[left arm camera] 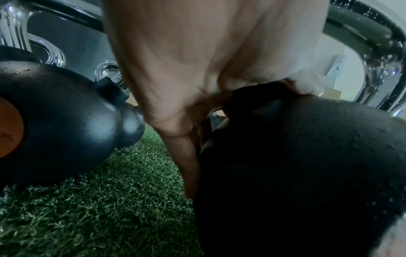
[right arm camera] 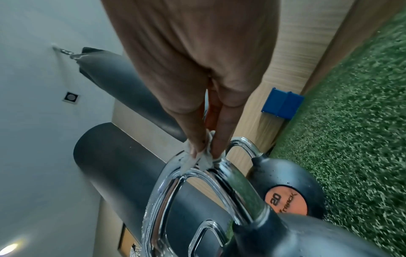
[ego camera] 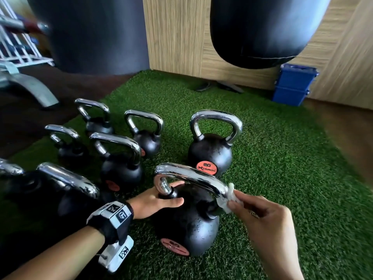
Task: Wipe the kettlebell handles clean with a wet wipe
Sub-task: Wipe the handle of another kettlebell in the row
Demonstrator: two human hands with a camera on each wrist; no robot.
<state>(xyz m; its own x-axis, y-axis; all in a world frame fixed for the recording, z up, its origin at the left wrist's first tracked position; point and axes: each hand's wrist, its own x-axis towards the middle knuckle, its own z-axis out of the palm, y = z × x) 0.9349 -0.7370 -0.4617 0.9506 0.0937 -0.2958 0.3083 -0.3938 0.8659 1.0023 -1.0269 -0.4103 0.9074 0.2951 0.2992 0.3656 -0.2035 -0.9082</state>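
Green turf (ego camera: 272, 158), 8 kettlebells (ego camera: 210, 152) — left hand (ego camera: 153, 201) curled round the nearest handle (ego camera: 193, 176), right hand (ego camera: 266, 221) pinched on 1 wet wipe (ego camera: 226, 201).

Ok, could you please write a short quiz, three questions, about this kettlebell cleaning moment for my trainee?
1. True or false: the right hand pinches the wet wipe against the handle of the near kettlebell.
2. The left hand grips: A) a bottle B) the same handle's other end C) nothing.
3. Which number stands on the orange label of the rear kettlebell?
Key: 1 true; 2 B; 3 20.
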